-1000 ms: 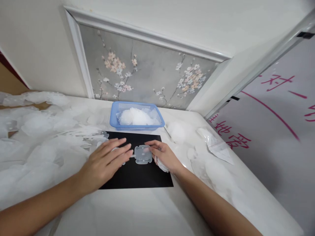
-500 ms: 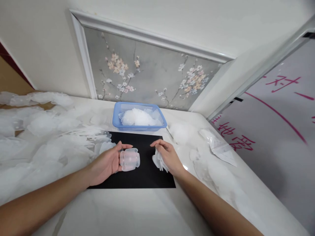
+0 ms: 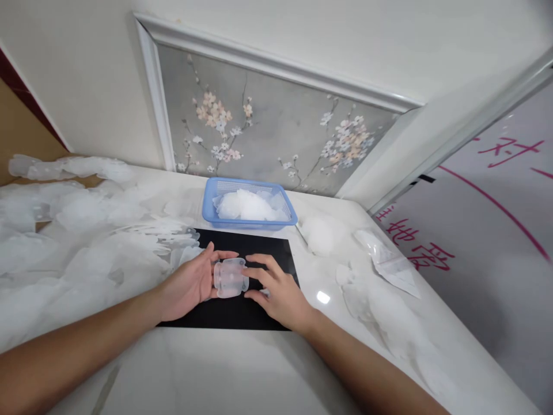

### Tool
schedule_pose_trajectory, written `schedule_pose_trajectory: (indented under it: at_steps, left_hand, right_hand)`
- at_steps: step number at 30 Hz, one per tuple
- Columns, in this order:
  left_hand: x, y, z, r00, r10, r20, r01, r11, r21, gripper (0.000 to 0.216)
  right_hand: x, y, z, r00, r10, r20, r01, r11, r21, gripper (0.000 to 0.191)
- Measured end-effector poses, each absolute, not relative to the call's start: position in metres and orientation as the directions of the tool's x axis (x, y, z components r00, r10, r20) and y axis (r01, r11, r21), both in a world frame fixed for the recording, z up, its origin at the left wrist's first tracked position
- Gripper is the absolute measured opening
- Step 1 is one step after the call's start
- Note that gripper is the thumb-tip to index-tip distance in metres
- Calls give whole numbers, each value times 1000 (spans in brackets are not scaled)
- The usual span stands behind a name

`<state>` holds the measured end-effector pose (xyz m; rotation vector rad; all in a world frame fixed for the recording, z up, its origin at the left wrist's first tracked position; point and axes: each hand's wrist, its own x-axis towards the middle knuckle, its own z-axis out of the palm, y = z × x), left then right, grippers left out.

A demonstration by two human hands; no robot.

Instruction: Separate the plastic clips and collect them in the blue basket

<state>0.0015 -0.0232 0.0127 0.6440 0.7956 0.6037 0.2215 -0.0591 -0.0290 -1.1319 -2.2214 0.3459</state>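
My left hand (image 3: 192, 282) rests palm up on a black mat (image 3: 242, 282) and cradles a small translucent plastic piece (image 3: 230, 277) in its curled fingers. My right hand (image 3: 276, 291) lies over the mat just right of that piece, its fingertips touching the piece's right edge. A little white plastic shows under the right palm; what it is I cannot make out. Both hands are near the middle of a white table (image 3: 224, 369).
A blue basket (image 3: 250, 222) with clear plastic pieces stands behind the mat. Heaps of translucent plastic sheets (image 3: 78, 242) cover the table's left side. Clear bags (image 3: 384, 259) and more loose pieces (image 3: 317, 233) lie on the right. A flowered wall panel (image 3: 276, 132) stands behind.
My left hand took the plastic piece off the mat and turned palm up with it. My right hand, earlier lifted apart with white pieces, moved left to touch the piece.
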Motion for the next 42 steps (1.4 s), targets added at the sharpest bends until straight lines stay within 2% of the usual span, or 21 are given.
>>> schedule_pose_trajectory:
  at_steps: [1,3,5,7,9,10,11,13,16,19,21,23,27,30,32,33,35,37,38,40,42]
  left_hand:
    - [2,-23,13,561,697,-446,-242,653,717,49]
    - [2,-24,15,566,699,-438,-224,641,734,51]
    - [1,-25,16,552,721,-420,-175,592,786,53]
    - [-1,-27,13,495,804,-329,-72,416,907,53]
    - [-3,-28,6,436,890,-131,157,68,985,50]
    - [-5,-29,0,434,901,-9,307,-139,941,48]
    - [-6,-29,-6,458,883,100,450,-327,831,45]
    - [-9,-29,-19,540,809,233,636,-574,516,40]
    - [-11,-28,-30,608,736,297,732,-665,149,39]
    - [-12,-28,-24,616,731,293,776,-628,-64,38]
    - [-13,-29,-15,618,739,269,785,-600,-153,36]
    - [-14,-32,-9,622,745,241,783,-592,-191,38]
    - [-16,-40,-13,655,734,179,755,-631,-178,53]
    - [-14,-44,-18,641,748,171,767,-618,-173,53]
    - [-12,-45,-16,644,746,168,765,-632,-124,47]
    - [-10,-44,-13,657,737,161,752,-656,-61,45]
    - [-6,-44,-4,684,714,148,696,-700,162,41]
    - [-1,-44,4,678,725,119,604,-642,471,37]
    - [1,-44,7,660,747,78,553,-553,623,35]
    - [4,-44,9,590,804,-77,458,-254,852,37]
    - [6,-41,8,509,822,-256,305,106,946,46]
  right_hand:
    - [221,-59,-29,-469,787,401,649,615,-447,35]
    - [221,-60,-28,-511,760,402,621,650,-439,27]
    - [220,-60,-27,-479,778,407,533,626,-569,16]
    - [221,-58,-25,-317,886,338,429,451,-782,16]
    - [224,-52,-22,-107,981,161,321,187,-928,21]
    - [227,-49,-20,-23,997,71,275,74,-959,23]
    - [230,-45,-19,30,1000,-2,237,-9,-971,25]
    - [237,-38,-16,72,993,-96,193,-109,-975,26]
    - [245,-31,-14,74,981,-180,169,-190,-967,23]
    - [247,-30,-13,70,969,-237,139,-245,-959,26]
    - [247,-30,-14,64,966,-252,113,-258,-960,29]
    - [247,-30,-15,59,965,-256,87,-260,-962,30]
    - [247,-29,-17,47,965,-260,42,-262,-964,33]
    - [247,-30,-17,44,966,-253,29,-254,-967,34]
    - [246,-30,-17,44,968,-249,23,-250,-968,34]
    - [246,-30,-16,43,968,-247,20,-248,-968,34]
    - [246,-30,-16,41,968,-246,17,-247,-969,34]
    - [246,-30,-17,41,970,-238,19,-239,-971,33]
    - [246,-30,-17,41,972,-230,23,-231,-973,32]
    - [245,-30,-18,40,977,-210,30,-211,-977,30]
    - [245,-30,-18,44,980,-194,38,-196,-980,28]
